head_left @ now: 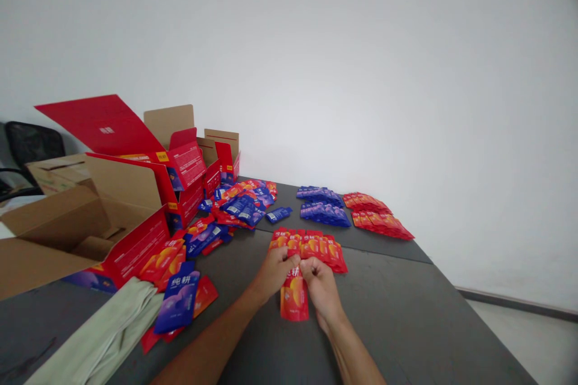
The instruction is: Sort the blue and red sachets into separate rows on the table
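Observation:
My left hand [273,274] and my right hand [321,290] meet over a dark grey table [406,325], both gripping a fanned bunch of red sachets [316,246]. One red sachet [294,304] hangs down between my wrists, its upper end covered by my fingers. The fan spreads away from my fingers toward the far side of the table.
A loose heap of red and blue sachets [239,204] lies at the left. Open red cardboard boxes [135,216] stand beyond it. Neat rows of blue sachets [323,204] and red sachets [377,213] lie farther back. A pale green cloth [108,331] lies near left. The table's right edge drops to the floor.

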Motion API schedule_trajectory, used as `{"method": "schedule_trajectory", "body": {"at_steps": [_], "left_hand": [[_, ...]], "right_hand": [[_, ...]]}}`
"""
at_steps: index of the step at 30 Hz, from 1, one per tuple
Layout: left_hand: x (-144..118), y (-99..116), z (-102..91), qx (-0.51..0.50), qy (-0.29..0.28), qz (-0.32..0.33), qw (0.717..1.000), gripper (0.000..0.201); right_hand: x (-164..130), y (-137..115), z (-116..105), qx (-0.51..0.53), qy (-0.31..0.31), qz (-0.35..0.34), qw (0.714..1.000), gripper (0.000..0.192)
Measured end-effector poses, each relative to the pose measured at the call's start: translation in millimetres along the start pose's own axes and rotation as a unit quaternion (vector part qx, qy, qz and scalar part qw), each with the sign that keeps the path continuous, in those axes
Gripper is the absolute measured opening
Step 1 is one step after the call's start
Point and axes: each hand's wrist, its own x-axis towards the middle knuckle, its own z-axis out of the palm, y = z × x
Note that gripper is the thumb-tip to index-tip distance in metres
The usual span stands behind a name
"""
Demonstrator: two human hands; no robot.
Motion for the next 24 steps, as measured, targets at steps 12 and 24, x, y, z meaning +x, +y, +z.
{"method": "schedule_trajectory", "body": {"at_steps": [12,24], "left_hand": [[4.7,-5.6,-2.1,0.043,0.002,-0.024,0.999,0.045],[6.0,-5.5,-8.4,0.034,0.083,0.019,0.996,0.038]], "right_hand": [[-2.7,0.9,5.5,-0.032,-0.004,-0.011,0.999,0.032],[-3.6,-0.2,2.7,0.007,-0.042,0.043,0.998,0.038]]}}
